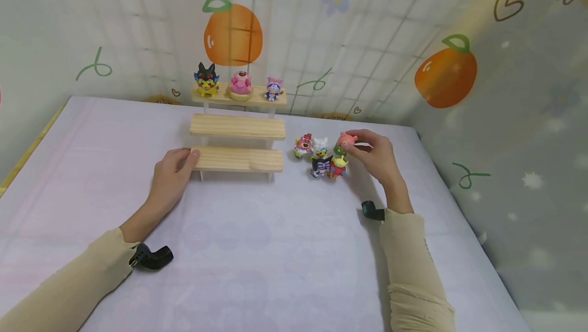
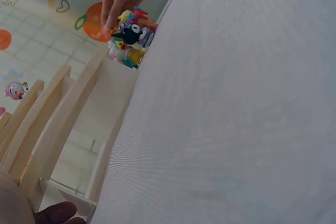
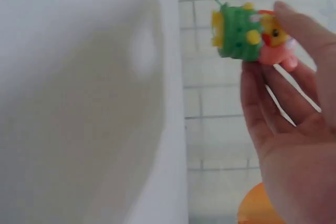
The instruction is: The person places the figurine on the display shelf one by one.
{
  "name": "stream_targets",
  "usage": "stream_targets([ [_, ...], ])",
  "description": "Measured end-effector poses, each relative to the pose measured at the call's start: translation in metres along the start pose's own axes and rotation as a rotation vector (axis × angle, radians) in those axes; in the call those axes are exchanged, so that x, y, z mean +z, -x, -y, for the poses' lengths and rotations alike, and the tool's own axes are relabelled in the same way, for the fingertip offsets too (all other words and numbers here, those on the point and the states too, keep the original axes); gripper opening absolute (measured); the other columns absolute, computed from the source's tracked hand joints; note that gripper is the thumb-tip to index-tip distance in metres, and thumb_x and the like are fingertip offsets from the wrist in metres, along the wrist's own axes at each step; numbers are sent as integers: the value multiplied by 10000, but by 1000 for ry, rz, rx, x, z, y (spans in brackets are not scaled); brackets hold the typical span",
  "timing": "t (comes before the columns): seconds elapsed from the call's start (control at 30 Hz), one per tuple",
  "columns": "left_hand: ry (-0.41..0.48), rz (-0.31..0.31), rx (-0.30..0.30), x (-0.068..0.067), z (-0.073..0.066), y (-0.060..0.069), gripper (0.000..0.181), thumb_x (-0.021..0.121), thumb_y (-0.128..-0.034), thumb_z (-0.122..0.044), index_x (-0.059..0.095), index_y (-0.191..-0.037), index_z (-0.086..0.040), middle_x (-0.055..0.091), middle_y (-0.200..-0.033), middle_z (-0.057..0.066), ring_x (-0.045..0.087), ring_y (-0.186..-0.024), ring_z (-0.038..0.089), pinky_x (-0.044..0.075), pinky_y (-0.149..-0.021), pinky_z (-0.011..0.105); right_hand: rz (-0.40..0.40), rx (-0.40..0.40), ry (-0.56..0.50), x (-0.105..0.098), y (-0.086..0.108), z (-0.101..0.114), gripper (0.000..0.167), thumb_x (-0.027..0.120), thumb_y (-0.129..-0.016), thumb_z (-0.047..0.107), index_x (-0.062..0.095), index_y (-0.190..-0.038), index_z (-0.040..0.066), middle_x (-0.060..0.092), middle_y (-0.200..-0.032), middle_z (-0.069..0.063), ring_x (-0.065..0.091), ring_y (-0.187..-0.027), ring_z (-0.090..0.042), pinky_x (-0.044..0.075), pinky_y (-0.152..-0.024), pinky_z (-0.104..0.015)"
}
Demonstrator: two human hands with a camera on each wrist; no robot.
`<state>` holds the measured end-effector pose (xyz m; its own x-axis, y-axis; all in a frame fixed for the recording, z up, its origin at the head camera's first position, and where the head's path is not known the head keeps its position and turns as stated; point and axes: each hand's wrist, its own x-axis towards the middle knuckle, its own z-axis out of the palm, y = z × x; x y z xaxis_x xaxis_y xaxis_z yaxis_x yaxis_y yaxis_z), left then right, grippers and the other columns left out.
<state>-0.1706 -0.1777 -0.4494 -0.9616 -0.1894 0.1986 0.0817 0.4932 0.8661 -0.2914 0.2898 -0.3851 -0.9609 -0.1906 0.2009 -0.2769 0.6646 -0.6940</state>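
My right hand (image 1: 374,156) pinches a small figurine (image 3: 244,32) with a green body, yellow face and pink top between thumb and fingers. In the right wrist view it appears raised off the tabletop. Beside it in the head view stand a red-and-pink figurine (image 1: 303,146), a white-topped one (image 1: 319,147), a black-and-purple one (image 1: 320,167) and a red-and-blue one (image 1: 337,168). My left hand (image 1: 172,176) grips the left end of the lowest step of a three-step wooden display stand (image 1: 238,159), thumb on top; its other fingers are partly hidden.
On the top step stand a yellow figurine with a black-eared hood (image 1: 207,81), a pink one on a round base (image 1: 240,86) and a purple-hatted one (image 1: 273,88). A patterned curtain (image 1: 367,56) hangs behind the white-covered table (image 1: 257,260).
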Motion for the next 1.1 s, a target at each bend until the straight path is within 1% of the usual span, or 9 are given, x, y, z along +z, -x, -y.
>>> stream_targets([
  [0.13,-4,1,8,-1,0,-1,568,514,-1098,-441,695,-1280,66,605,-1420,276,515,-1411,441,361,-1189,612,-155,1,-54,-6,0,3,445,804,-953,313,712,-1336,105,701,-1285,-96,632,-1145,-178,553,-1069,-435],
  [0.2,-3,-1,11,-1,-1,-1,566,515,-1097,-441,697,-1276,65,605,-1419,278,515,-1410,442,362,-1188,612,-199,-1,-81,-8,0,5,446,820,-940,297,720,-1327,101,714,-1268,-104,634,-1110,-158,557,-1063,-433],
  [0.27,-1,-1,10,-2,-1,-1,566,516,-1097,-440,697,-1275,66,604,-1421,279,513,-1411,443,360,-1189,612,-208,2,-81,-9,1,8,451,823,-937,298,718,-1333,108,716,-1274,-93,621,-1098,-128,559,-1060,-431],
  [0.47,3,-12,4,-1,0,0,557,522,-1095,-435,704,-1270,62,609,-1416,274,514,-1412,442,356,-1191,611,-215,-61,-46,-14,2,28,423,828,-935,268,732,-1310,97,718,-1268,-82,616,-1080,-105,571,-1042,-409],
  [0.6,14,-16,-5,1,2,0,553,530,-1092,-439,712,-1257,57,614,-1413,266,515,-1416,429,352,-1197,601,-205,-127,-69,-14,5,51,397,839,-924,256,750,-1274,89,726,-1235,-83,637,-1058,-124,581,-1013,-324],
  [0.77,7,-11,-6,2,3,-1,572,520,-1093,-454,706,-1265,59,607,-1419,269,510,-1417,437,351,-1194,613,-166,-170,-92,-3,9,73,369,840,-922,211,754,-1256,79,728,-1203,-79,651,-1034,-130,580,-969,-244],
  [0.93,-3,-12,-4,1,3,0,568,519,-1094,-448,703,-1267,61,609,-1414,271,516,-1410,441,355,-1191,610,-127,-206,-124,13,13,101,344,818,-918,82,739,-1241,-6,732,-1181,-158,656,-1020,-171,595,-978,-382],
  [1.0,0,-14,-3,1,3,0,561,523,-1094,-440,706,-1263,62,611,-1413,271,517,-1409,439,355,-1192,607,-111,-234,-140,18,15,115,342,815,-912,51,732,-1232,-37,735,-1179,-186,657,-1021,-199,590,-985,-458],
  [1.1,8,-16,-2,2,2,0,548,531,-1092,-432,710,-1257,58,612,-1413,269,519,-1407,433,356,-1193,599,-88,-279,-160,25,16,132,328,810,-909,31,735,-1216,-52,740,-1178,-207,664,-1018,-230,582,-979,-515],
])
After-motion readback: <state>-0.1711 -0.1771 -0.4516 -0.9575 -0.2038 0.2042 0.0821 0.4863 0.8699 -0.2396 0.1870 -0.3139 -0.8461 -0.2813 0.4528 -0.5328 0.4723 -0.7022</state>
